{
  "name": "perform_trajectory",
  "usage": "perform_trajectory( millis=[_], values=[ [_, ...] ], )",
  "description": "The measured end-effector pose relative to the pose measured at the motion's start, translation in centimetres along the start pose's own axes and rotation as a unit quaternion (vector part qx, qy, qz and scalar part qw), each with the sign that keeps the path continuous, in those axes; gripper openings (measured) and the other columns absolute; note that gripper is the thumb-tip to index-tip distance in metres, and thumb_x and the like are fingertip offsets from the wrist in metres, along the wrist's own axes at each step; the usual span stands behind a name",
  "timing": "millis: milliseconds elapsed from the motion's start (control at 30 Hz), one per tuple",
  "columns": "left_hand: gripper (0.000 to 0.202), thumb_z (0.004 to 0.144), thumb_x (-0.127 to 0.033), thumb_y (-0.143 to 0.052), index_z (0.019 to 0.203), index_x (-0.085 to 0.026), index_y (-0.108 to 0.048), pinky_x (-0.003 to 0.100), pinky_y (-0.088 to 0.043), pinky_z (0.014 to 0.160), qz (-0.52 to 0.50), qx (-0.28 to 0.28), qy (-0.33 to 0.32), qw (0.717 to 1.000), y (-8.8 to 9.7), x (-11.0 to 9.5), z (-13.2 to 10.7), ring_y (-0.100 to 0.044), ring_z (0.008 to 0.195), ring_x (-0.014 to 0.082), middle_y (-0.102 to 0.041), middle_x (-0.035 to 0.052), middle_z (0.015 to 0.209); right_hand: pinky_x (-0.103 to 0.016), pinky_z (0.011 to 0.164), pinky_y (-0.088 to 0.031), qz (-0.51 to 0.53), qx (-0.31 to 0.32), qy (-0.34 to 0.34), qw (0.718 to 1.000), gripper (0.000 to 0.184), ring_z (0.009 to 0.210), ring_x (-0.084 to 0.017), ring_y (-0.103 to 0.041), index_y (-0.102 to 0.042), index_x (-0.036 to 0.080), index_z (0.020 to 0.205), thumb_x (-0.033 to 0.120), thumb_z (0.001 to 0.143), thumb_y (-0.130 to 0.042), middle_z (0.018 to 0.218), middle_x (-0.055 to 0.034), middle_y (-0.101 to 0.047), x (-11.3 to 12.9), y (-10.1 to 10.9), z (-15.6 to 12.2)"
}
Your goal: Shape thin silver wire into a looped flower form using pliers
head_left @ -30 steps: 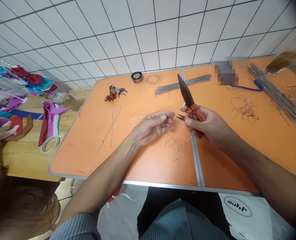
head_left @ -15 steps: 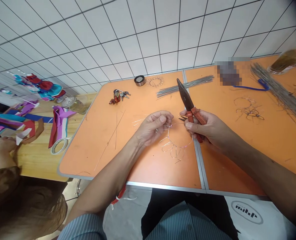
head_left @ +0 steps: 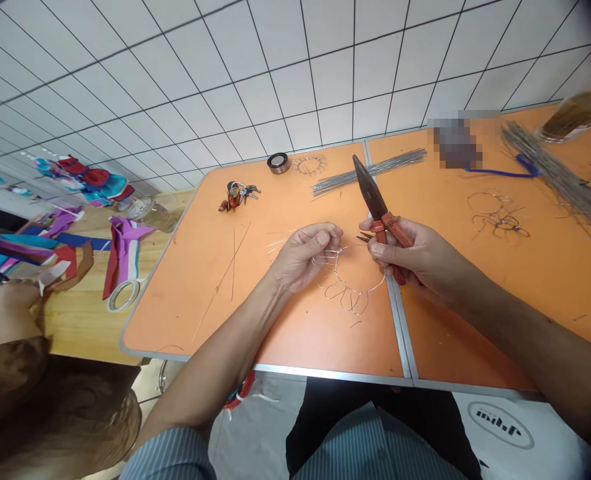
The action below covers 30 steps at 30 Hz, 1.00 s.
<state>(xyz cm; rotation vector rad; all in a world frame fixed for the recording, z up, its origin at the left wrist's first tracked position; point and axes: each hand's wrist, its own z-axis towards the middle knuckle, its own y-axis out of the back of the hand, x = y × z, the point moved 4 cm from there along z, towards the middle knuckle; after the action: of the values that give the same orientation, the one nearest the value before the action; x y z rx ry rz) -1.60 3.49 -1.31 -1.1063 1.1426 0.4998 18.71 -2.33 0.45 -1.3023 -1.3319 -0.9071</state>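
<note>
Head view. Compared with one second earlier, the fingers of the left hand [head_left: 309,252] are curled in more closely, and a co-worker's hand [head_left: 16,300] at the left edge shows more fully. Compared with half a second earlier, the loops of the wire ring [head_left: 356,291] sit clear of a wire scrap [head_left: 356,324] that they appeared to meet. The right hand [head_left: 409,250] and the pliers [head_left: 372,195] show little change.

Containers: a clear jar [head_left: 159,215] stands on the wooden table [head_left: 82,327]; its contents cannot be made out. A glass vessel [head_left: 572,117] at the far right shows amber-brown; whether this is liquid or tint cannot be determined.

Orientation: the pliers are held over the seam of the orange table [head_left: 275,333], long axis slanting, nose up and left towards the wall, handles down and right. A small dark pointed tool [head_left: 364,237] projects leftward from the same hand. The wire ring hangs between the hands, its gap facing the wall, petal loops fanning out left and towards the person.

Hands: the left pinches the ring near its left end with thumb and fingertips. The right grasps the pliers by the red handles; whether it also touches the ring cannot be confirmed.
</note>
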Motion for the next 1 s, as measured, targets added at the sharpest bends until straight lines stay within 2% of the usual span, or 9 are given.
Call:
perform_trajectory(
  millis=[233, 467, 700, 833, 900, 1000],
  values=[
    [0.035, 0.076, -0.049, -0.099, 0.084, -0.018, -0.085, 0.025, -0.051, 0.077, -0.005, -0.001, -0.001, 1.0, -0.01, 0.02, -0.06, -0.06, 0.077, 0.0123, -0.068, 0.0031, 0.083, -0.028, 0.045, -0.031, -0.002, -0.005, 0.0, 1.0, 0.05, 0.061, -0.013, -0.049, -0.066, 0.023, 0.124, 0.047, 0.087, -0.088, 0.079, 0.0029, -0.054, 0.09, -0.15, -0.01],
    [0.037, 0.076, -0.048, -0.1, 0.084, -0.016, -0.084, 0.024, -0.053, 0.078, -0.016, 0.0, 0.011, 1.0, 0.0, 0.08, -0.04, -0.062, 0.076, 0.0109, -0.068, 0.003, 0.081, -0.027, 0.044, -0.031, -0.004, 0.001, -0.004, 1.0, 0.046, 0.061, -0.013, -0.047, -0.066, 0.024, 0.125, 0.046, 0.09, -0.085, 0.082, 0.0018, -0.055, 0.07, -0.15, 0.02],
    [0.047, 0.082, -0.057, -0.094, 0.108, -0.019, -0.085, 0.027, -0.059, 0.075, 0.032, 0.012, 0.032, 0.999, -0.08, 0.28, -0.07, -0.067, 0.078, 0.0135, -0.074, 0.0048, 0.092, -0.027, 0.048, -0.033, -0.056, -0.021, 0.01, 0.998, 0.044, 0.064, -0.014, -0.049, -0.067, 0.024, 0.128, 0.044, 0.092, -0.082, 0.081, 0.0015, -0.055, 0.63, 0.23, -0.09],
    [0.042, 0.089, -0.059, -0.087, 0.095, -0.017, -0.083, 0.025, -0.057, 0.07, 0.112, 0.012, 0.037, 0.993, -0.13, 0.54, -0.25, -0.067, 0.071, 0.0125, -0.076, 0.0047, 0.084, -0.028, 0.05, -0.035, -0.092, -0.022, 0.017, 0.995, 0.038, 0.066, -0.013, -0.05, -0.067, 0.024, 0.123, 0.041, 0.092, -0.08, 0.085, 0.0013, -0.055, 0.76, 0.21, -0.11],
    [0.042, 0.087, -0.057, -0.089, 0.089, -0.016, -0.082, 0.025, -0.057, 0.068, 0.124, 0.001, 0.048, 0.991, -0.06, 0.6, -0.34, -0.066, 0.065, 0.0112, -0.077, 0.0043, 0.081, -0.029, 0.051, -0.037, -0.106, -0.023, 0.027, 0.994, 0.037, 0.066, -0.013, -0.051, -0.067, 0.023, 0.122, 0.041, 0.092, -0.08, 0.088, 0.001, -0.056, 0.65, 0.29, -0.03],
    [0.045, 0.082, -0.058, -0.093, 0.092, -0.015, -0.081, 0.027, -0.059, 0.067, 0.111, -0.01, 0.074, 0.991, -0.05, 0.63, -0.48, -0.068, 0.064, 0.0124, -0.079, 0.0053, 0.081, -0.03, 0.052, -0.039, -0.119, -0.034, 0.037, 0.992, 0.04, 0.065, -0.013, -0.051, -0.068, 0.024, 0.127, 0.041, 0.093, -0.079, 0.09, 0.0009, -0.058, 0.3, 0.6, 0.19]
  ],
)
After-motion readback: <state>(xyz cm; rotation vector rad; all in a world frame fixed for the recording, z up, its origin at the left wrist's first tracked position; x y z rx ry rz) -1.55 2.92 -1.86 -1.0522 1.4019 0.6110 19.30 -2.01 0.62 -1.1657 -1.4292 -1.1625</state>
